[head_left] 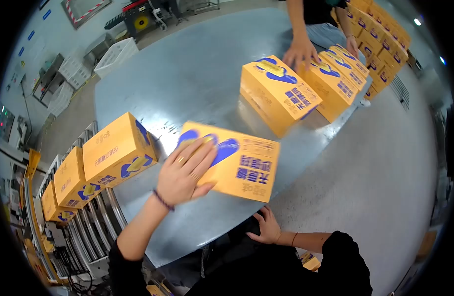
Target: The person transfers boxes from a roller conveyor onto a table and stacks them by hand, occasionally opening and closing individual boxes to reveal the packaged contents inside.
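Observation:
My left hand (183,172) lies flat on the upper face of a yellow cardboard box (251,167) with blue printing, fingers stretched out and thumb spread. That box rests on the grey metal table (197,64) near its front edge. Below the table's rim, close to my body, my right hand (267,228) has its fingers apart and holds nothing; the boxed carton is a short way above it. Further right on the table another yellow box (276,93) stands near several like it.
Several yellow boxes (116,148) line the roller conveyor (96,224) and table edge at left. Across the table, a co-worker's hand (300,49) touches the boxes at right. Stacked cartons (377,39) stand behind. White crates (116,56) sit on the floor at upper left.

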{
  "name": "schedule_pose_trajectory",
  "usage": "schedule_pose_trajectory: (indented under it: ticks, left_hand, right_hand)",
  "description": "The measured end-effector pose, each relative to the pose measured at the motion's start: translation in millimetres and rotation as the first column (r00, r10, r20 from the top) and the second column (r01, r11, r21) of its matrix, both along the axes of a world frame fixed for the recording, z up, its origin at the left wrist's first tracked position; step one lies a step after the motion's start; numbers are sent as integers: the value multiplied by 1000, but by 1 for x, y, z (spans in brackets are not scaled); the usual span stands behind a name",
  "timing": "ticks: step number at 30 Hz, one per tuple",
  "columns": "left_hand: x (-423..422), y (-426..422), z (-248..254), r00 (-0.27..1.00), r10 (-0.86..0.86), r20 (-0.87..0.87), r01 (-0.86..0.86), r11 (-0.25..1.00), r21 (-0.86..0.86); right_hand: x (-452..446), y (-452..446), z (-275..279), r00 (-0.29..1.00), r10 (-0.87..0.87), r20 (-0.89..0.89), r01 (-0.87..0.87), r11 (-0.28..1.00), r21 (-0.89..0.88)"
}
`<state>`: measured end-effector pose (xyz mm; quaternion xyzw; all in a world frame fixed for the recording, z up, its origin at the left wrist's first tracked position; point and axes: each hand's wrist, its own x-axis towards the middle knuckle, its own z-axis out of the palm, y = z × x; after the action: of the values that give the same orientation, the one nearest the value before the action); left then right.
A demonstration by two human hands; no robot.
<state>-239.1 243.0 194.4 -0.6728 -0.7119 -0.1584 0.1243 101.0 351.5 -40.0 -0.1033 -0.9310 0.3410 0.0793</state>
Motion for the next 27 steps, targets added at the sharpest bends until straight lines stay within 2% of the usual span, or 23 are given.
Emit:
schedule_pose_trajectory:
  ticks: [1,5,8,10,12,13,14,16,18,20,21,22,23,27]
  left_hand:
    - [-17,16,3,990,-103,-101,95,992,-83]
    - [-59,96,2,945,156,-288,-150,988,42]
    - [-117,78,26,919,316,-236,-302,949,93]
    - [-167,33,33,819,571,-53,-567,821,76]
    - [-209,-37,14,587,783,-204,-772,618,150]
    - [-207,-62,27,518,854,-47,-845,502,-184]
    - [-196,-82,47,386,920,71,-780,366,-508]
    - [-133,-104,81,538,841,59,-783,524,-336]
    - [-73,-136,109,572,802,173,-729,594,-340]
    - [-23,-164,86,701,698,142,-698,713,-61]
    - [-6,-181,66,674,735,-79,-728,642,-240]
    - [6,-191,36,695,717,-62,-704,660,-262]
    - [20,-187,29,689,723,-50,-699,645,-309]
    - [20,-153,36,842,538,28,-497,796,-346]
  right_hand:
    - [-2,2,-2,1000,4,-6,-4,1000,-11]
    - [-4,3,-7,1000,17,-10,-18,998,-53]
    - [0,1,-9,1000,-17,-12,17,999,-34]
    - [-1,0,-7,999,-21,-35,20,999,-29]
    - [-2,1,-3,998,-25,-60,25,1000,-1]
    - [0,1,-4,997,-21,-68,21,1000,-3]
    - [1,2,-6,998,-13,-63,12,1000,-3]
    - [-2,2,-8,998,-5,-63,4,1000,-12]
    - [-3,1,-4,999,2,-55,-3,1000,-25]
    - [-2,-4,-3,999,-11,-49,9,999,-37]
    - [-6,-3,-3,998,-16,-58,14,999,-31]
    - [-7,-2,-1,997,0,-83,1,1000,2]
    - [-8,-1,-3,996,9,-86,-9,1000,-1]
    - [-3,-2,-8,1000,-4,-18,4,1000,-4]
